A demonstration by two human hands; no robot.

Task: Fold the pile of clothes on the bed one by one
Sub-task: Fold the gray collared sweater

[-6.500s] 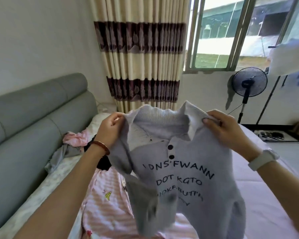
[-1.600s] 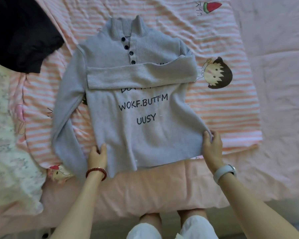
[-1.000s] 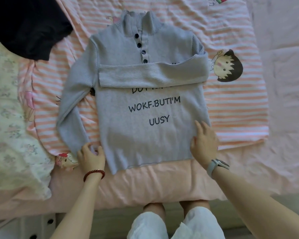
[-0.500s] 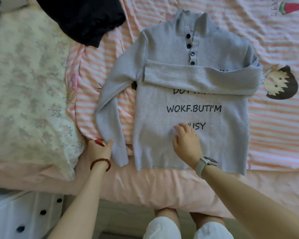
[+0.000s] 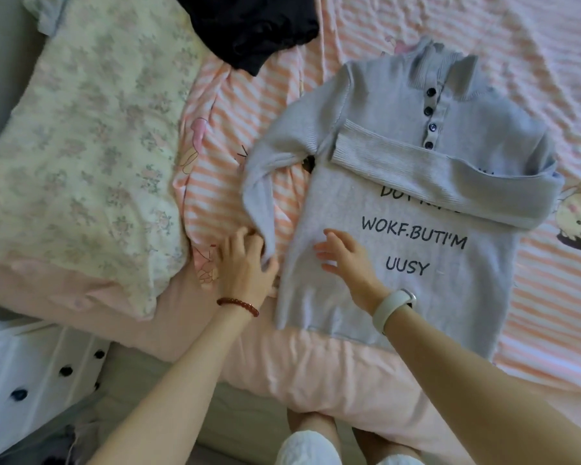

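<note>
**Grey sweater flat on bed, one sleeve folded, other sleeve in your left hand**

The grey sweater (image 5: 416,203) lies face up on the pink striped blanket (image 5: 235,105), collar toward 12 o'clock, hem toward 6 o'clock near the bed edge. One sleeve is folded across the chest just below the buttons, covering part of the printed text. The other sleeve (image 5: 265,182) trails out at the 9 o'clock side of the body, bent down toward the hem.

Your left hand (image 5: 245,266) is closed on the cuff end of that loose sleeve, fingers curled around the fabric. Your right hand (image 5: 346,260) is open, palm down and fingers spread, on the sweater front at 9 o'clock of the word "UUSY"; contact looks flat, though I cannot tell how firmly it presses.

A black garment (image 5: 249,25) sits bunched at 11 o'clock of the sweater, apart from it. A floral pillow (image 5: 81,135) lies further out at 9 o'clock.
</note>
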